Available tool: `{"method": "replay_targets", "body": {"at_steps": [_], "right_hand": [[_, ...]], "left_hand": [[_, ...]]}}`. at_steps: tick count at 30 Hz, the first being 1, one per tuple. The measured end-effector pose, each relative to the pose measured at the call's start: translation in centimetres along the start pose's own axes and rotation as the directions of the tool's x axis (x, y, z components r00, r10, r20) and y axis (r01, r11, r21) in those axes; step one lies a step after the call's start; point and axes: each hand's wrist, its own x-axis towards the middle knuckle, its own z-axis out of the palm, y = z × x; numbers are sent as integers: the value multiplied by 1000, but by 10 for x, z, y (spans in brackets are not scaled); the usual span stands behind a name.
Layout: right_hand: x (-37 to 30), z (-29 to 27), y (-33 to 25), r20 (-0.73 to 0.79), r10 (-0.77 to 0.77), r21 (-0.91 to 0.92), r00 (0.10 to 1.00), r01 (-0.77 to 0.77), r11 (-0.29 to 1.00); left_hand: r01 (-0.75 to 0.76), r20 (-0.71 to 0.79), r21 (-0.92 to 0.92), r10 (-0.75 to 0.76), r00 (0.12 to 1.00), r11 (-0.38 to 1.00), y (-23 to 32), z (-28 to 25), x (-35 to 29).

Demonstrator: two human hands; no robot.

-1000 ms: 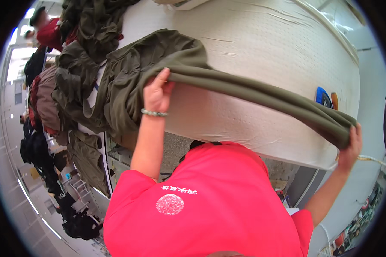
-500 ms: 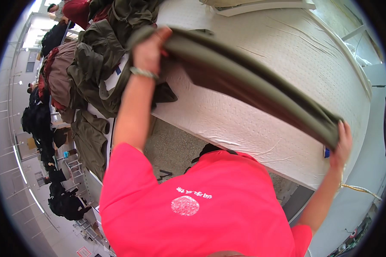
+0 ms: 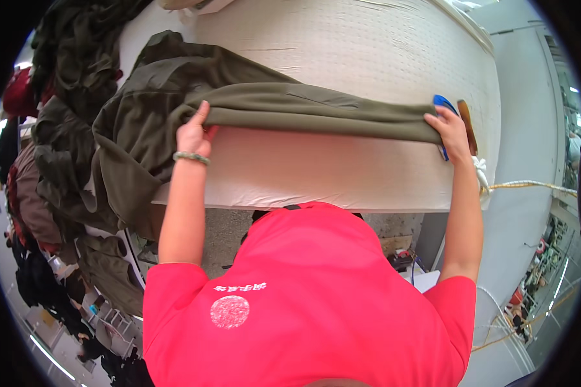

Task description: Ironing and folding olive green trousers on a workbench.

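An olive-green fleece garment (image 3: 258, 106) lies across the padded white table (image 3: 342, 174). One long leg or sleeve of it is stretched out flat to the right, and the wider part is bunched at the left. My left hand (image 3: 195, 134) grips the near edge where the long part meets the bulk, thumb on top. At the far end of that part, my right hand (image 3: 450, 131) pinches the hem. Just beyond the right fingers sits a blue item (image 3: 444, 101), partly covered, beside a brown bar (image 3: 467, 126) like a handle.
Dark garments (image 3: 77, 58) are heaped at the upper left, with a brownish bundle (image 3: 29, 187) below them. A yellow-and-white cord (image 3: 529, 186) runs off from the table's right end. Part of a pale object (image 3: 203, 5) shows at the far edge.
The garment was held raised and blurred between both hands; now it rests on the table with its long part pulled straight. My left hand has come down nearer, and my view has turned.
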Motion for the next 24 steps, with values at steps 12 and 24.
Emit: {"method": "replay_targets", "body": {"at_steps": [12, 24], "right_hand": [[-42, -30, 157, -296, -117, -124, 948, 83, 989], [-24, 1, 129, -142, 209, 59, 968, -202, 978]], "left_hand": [[-85, 48, 215, 76, 996, 973, -87, 3, -62], [-687, 978, 111, 202, -53, -718, 26, 139, 18]]}}
